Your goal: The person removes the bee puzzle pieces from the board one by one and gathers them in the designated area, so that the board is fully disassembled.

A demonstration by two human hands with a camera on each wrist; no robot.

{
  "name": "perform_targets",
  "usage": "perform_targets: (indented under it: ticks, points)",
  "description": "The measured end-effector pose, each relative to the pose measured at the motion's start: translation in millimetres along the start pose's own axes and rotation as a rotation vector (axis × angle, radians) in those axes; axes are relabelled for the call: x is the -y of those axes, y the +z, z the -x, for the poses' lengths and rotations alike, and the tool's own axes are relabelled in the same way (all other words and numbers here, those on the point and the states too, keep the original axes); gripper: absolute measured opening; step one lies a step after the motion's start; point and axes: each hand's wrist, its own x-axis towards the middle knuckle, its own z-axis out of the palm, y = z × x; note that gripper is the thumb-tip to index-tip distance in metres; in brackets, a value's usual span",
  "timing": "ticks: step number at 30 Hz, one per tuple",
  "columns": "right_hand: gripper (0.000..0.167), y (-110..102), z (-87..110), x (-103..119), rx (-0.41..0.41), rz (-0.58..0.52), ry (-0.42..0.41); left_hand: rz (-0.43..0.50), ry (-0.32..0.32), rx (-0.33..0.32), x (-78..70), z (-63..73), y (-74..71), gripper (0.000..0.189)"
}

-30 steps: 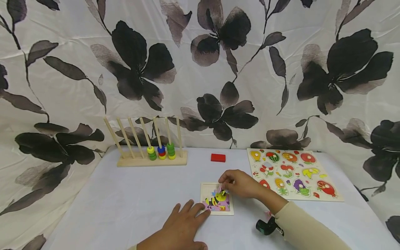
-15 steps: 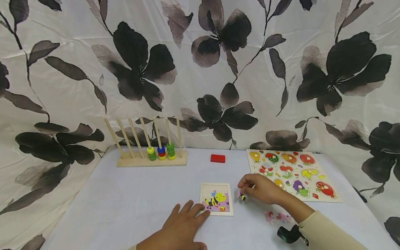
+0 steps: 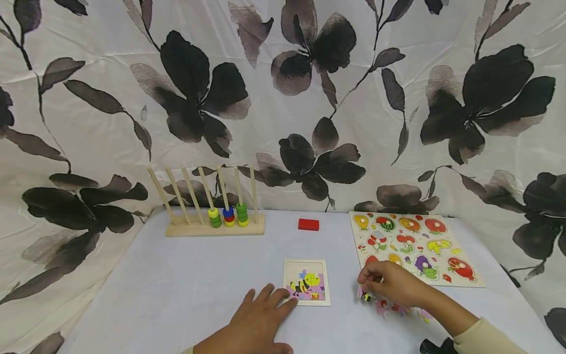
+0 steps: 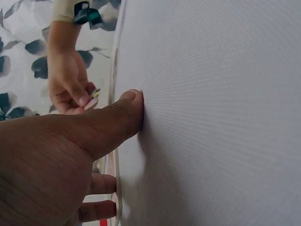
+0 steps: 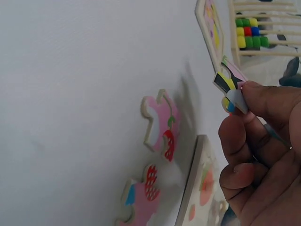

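Note:
My right hand (image 3: 395,285) pinches a jigsaw puzzle piece (image 5: 230,87) between thumb and fingers, patterned in pink, yellow and black. In the head view it hovers close over loose pink puzzle pieces (image 3: 389,308), left of the wrist. Two of those pink pieces lie on the white cloth in the right wrist view, one with a red dotted patch (image 5: 151,183). My left hand (image 3: 258,319) lies with fingers spread, its fingertips on the lower left corner of a small framed bee puzzle (image 3: 327,287). Several bee pieces sit in that frame, and its upper part shows bare wood.
A fruit puzzle board (image 3: 417,248) lies at the back right. A red block (image 3: 308,224) sits behind the bee puzzle. At the back left stands a wooden peg rack (image 3: 214,230) with coloured beads. A floral cloth (image 3: 283,98) hangs behind the table.
My right hand has moved from the bee puzzle's upper right corner rightwards and nearer, carrying the puzzle piece to the loose pieces. The left hand has stayed put.

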Motion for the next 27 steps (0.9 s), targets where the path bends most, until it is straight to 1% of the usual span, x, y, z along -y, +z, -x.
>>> perform_targets:
  ticks: [5, 11, 20, 27]
  points:
    - [0.002, 0, 10.4, -2, 0.037, -0.032, 0.033, -0.003, -0.003, 0.006, -0.2, -0.1, -1.0, 0.090]
    - [0.002, 0, 19.6, -4, 0.044, -0.033, 0.054, -0.009, 0.000, 0.007, -0.2, 0.4, -1.7, 0.090]
    - [0.006, 2, 33.3, -9, 0.058, -0.024, 0.034, -0.008, -0.002, 0.011, 0.0, 0.8, -2.0, 0.091]
    - [0.007, 2, 45.0, -13, 0.099, -0.028, 0.081, -0.011, -0.004, 0.009, 0.0, 0.4, -1.3, 0.091]
